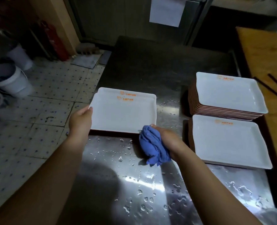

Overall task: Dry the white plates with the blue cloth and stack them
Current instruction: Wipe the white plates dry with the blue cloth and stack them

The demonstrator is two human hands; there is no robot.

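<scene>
Left hand (80, 120) is gripping the top plate (123, 113) by its rim, right hand (168, 138) is clutching the blue cloth (151, 146); plate probably stiff, wet, slippery, so rim-hold is looking safest.

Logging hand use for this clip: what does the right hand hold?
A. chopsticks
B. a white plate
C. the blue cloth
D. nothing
C: the right hand is curled round the bunched cloth at the near corner of the plate, whose left edge the left hand holds.
</scene>
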